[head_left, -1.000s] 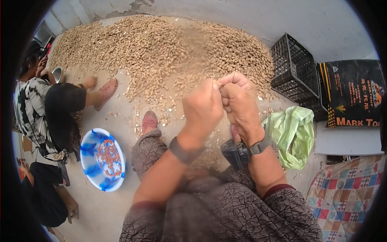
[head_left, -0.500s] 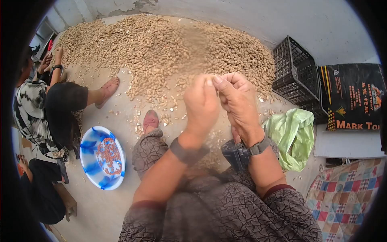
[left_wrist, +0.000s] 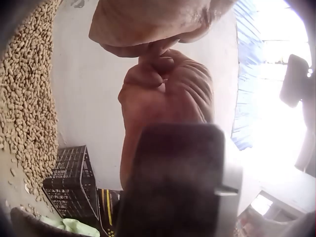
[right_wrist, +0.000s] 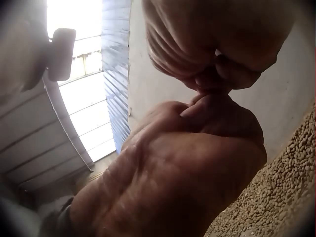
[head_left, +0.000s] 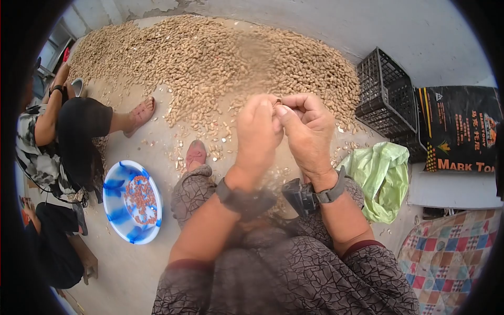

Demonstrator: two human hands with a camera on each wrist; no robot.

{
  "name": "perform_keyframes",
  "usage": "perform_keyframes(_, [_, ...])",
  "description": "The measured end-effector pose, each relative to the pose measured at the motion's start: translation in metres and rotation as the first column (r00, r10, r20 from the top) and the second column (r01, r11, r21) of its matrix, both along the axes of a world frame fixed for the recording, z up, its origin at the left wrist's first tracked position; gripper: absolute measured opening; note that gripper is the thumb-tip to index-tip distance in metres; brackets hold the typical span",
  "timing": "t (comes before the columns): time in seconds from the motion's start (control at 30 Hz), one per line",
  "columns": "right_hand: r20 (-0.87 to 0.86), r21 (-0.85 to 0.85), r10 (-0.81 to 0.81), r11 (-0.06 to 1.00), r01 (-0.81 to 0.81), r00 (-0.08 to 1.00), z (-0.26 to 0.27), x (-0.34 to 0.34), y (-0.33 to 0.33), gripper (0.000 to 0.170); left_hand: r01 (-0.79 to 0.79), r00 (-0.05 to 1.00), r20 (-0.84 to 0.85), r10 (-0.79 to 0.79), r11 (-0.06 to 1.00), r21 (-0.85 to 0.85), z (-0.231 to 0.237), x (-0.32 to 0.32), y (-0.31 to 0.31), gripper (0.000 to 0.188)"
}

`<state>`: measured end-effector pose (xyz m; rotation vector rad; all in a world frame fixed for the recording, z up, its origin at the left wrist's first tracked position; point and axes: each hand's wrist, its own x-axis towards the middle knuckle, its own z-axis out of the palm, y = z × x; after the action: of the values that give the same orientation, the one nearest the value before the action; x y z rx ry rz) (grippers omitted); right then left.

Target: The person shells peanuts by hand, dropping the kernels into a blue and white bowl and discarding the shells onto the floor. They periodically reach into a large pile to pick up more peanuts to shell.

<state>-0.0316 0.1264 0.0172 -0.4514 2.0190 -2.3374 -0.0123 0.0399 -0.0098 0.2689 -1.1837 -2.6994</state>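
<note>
Two bare hands met at the fingertips above the wearer's lap, in the middle of the head view. The left hand was closed down to a narrow pinch, fingers curled, thumb and forefinger at a small reddish-brown piece. The right hand pinched from the opposite side, thumb tip against the piece and its other fingers folded. Piece located between the two sets of fingertips; fingers hid most of it, so its exact shape could not be told. Both wrist views showed the hands touching, with the contact point in shadow.

Unshelled peanuts lay in a broad heap on the floor, along the foot of the wall, with loose ones scattered nearer the wearer. Basin, blue and white, stood on the floor to the wearer's left, well apart from the hands; reddish kernels lay inside it.

To the right: black crate beside the heap, black printed sack next to the crate, light green bag near the wearer's right knee, patchwork cloth at lower right. A seated person occupied the left side, partly cut off by the frame edge.
</note>
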Motion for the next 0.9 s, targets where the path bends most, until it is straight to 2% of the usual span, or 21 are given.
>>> perform_keyframes(0.07, [0.022, -0.006, 0.013, 1.000, -0.013, 1.000, 0.003, 0.001, 0.001, 0.011, -0.045, 0.999, -0.007, 0.045, 0.992, -0.116, 0.006, 0.001, 0.002, 0.023])
perform_keyframes(0.1, [0.064, -0.048, 0.054, 0.998, -0.051, 0.997, 0.006, 0.001, 0.002, 0.013, -0.046, 0.999, -0.007, 0.045, 0.992, -0.116, 0.006, 0.001, 0.001, 0.023])
perform_keyframes(0.17, [0.104, -0.091, 0.097, 0.992, -0.088, 0.990, 0.013, 0.001, 0.004, 0.015, 0.092, 0.995, -0.062, -0.084, 0.987, 0.131, 0.005, 0.001, -0.002, 0.024])
perform_keyframes(0.23, [0.195, -0.135, 0.167, 0.981, -0.142, 0.967, 0.019, 0.001, 0.007, 0.016, 0.102, 0.993, -0.068, -0.093, 0.984, 0.146, 0.007, 0.000, -0.004, 0.023])
perform_keyframes(0.43, [0.235, -0.197, 0.201, 0.968, -0.156, 0.951, 0.011, -0.003, 0.011, 0.017, 0.115, 0.992, -0.082, -0.097, 0.963, 0.246, 0.004, -0.001, -0.001, 0.020])
perform_keyframes(0.5, [0.210, -0.141, 0.181, 0.978, -0.153, 0.961, 0.010, -0.003, 0.012, 0.015, 0.110, 0.993, -0.071, -0.094, 0.955, 0.276, 0.003, -0.001, -0.001, 0.020])
perform_keyframes(0.57, [0.183, -0.086, 0.162, 0.985, -0.148, 0.970, 0.009, -0.002, 0.011, 0.014, 0.101, 0.995, -0.048, -0.092, 0.970, 0.220, 0.000, -0.003, -0.001, 0.021])
perform_keyframes(0.63, [0.008, -0.008, 0.055, 0.998, -0.055, 0.998, 0.007, 0.000, 0.007, 0.011, 0.064, 0.998, -0.010, -0.064, 0.984, 0.166, 0.002, -0.005, -0.001, 0.022])
perform_keyframes(0.67, [0.009, -0.007, 0.056, 0.998, -0.056, 0.998, 0.005, 0.000, 0.007, 0.011, 0.031, 0.999, 0.028, -0.034, 0.993, 0.110, 0.003, -0.005, -0.001, 0.024])
perform_keyframes(0.73, [-0.273, 0.177, -0.055, 0.978, 0.106, 0.961, -0.003, -0.003, 0.006, 0.010, 0.007, 0.999, 0.036, -0.010, 0.997, 0.077, 0.004, -0.004, 0.000, 0.025])
perform_keyframes(0.77, [-0.273, 0.178, -0.053, 0.979, 0.104, 0.961, -0.006, -0.005, 0.007, 0.010, -0.015, 0.999, 0.044, 0.013, 0.999, 0.041, 0.005, -0.004, 0.000, 0.026])
perform_keyframes(0.83, [-0.513, 0.360, -0.040, 0.897, 0.257, 0.857, -0.010, -0.009, 0.010, 0.011, -0.023, 0.999, 0.029, 0.021, 0.997, 0.069, 0.000, -0.004, 0.001, 0.027])
perform_keyframes(0.9, [-0.534, 0.356, -0.039, 0.895, 0.267, 0.844, -0.009, -0.009, 0.009, 0.012, -0.029, 1.000, 0.015, 0.028, 0.995, 0.098, 0.000, -0.003, -0.001, 0.028])
